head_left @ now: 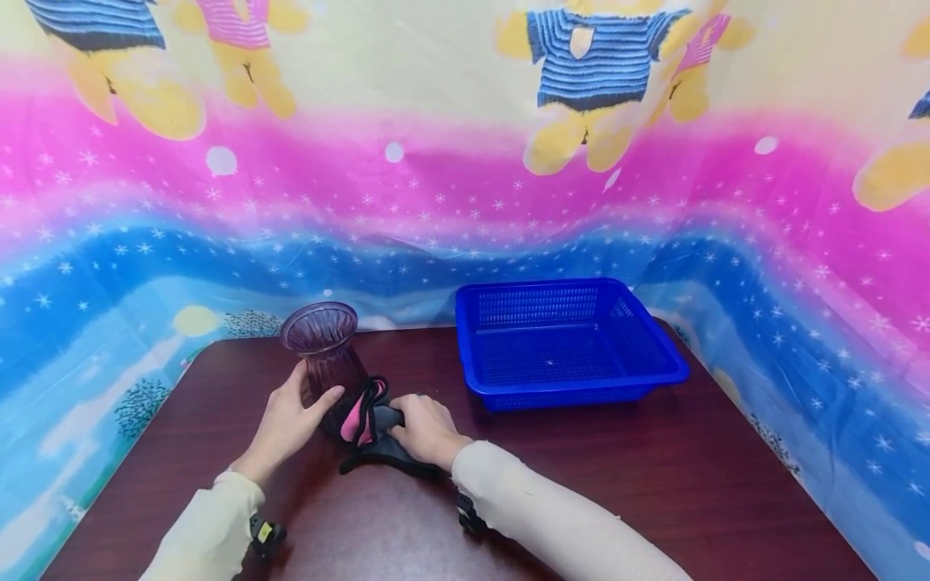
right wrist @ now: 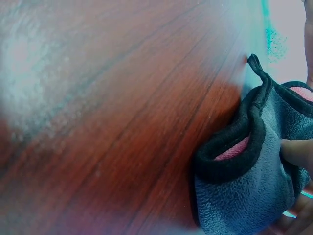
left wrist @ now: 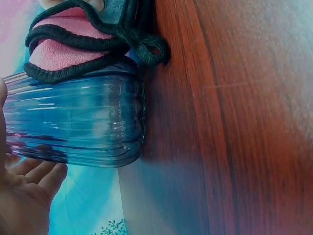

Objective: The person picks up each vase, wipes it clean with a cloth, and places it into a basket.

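Observation:
A ribbed purple glass vase [head_left: 330, 367] with a flared rim stands on the table, tilted slightly in the head view. My left hand [head_left: 291, 415] grips its body from the left, thumb at the front and fingers behind. My right hand [head_left: 425, 428] pinches a bunched cleaning cloth [head_left: 385, 424], grey on one face and pink on the other, with black edging. In the left wrist view the cloth [left wrist: 68, 54] lies against the side of the vase [left wrist: 83, 117] near its base. The right wrist view shows the thumb [right wrist: 297, 154] pressed into the grey side of the cloth [right wrist: 244, 191].
A blue plastic basket [head_left: 574, 387] with perforated walls stands at the back right of the dark red-brown wooden table [head_left: 581, 484]. A printed curtain [head_left: 407, 177] with bears and snowflakes hangs behind and along the sides of the table.

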Tool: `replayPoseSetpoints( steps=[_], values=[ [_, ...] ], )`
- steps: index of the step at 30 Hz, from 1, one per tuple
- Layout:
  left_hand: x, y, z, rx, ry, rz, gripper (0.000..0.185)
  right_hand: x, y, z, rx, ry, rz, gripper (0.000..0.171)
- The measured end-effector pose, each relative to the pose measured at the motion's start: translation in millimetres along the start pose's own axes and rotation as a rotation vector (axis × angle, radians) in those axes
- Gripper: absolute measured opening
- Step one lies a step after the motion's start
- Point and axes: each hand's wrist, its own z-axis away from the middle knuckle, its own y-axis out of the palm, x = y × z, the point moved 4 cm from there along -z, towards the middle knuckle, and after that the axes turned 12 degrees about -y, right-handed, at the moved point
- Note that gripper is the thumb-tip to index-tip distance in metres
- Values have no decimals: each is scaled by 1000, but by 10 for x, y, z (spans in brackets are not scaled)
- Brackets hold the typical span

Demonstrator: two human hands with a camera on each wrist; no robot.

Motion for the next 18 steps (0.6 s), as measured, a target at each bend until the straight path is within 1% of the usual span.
replayPoseSetpoints(
  steps=[10,15,18],
  values=[
    [21,-21,-5,5,13,-37,64,35,13,-3,-2,6,-2,6],
    [37,-10,-13,5,17,-49,65,48,5,-9,-17,13,-16,9],
    [39,-6,-9,8,9,-53,67,48,1,-22,-34,16,-26,9]
  ],
)
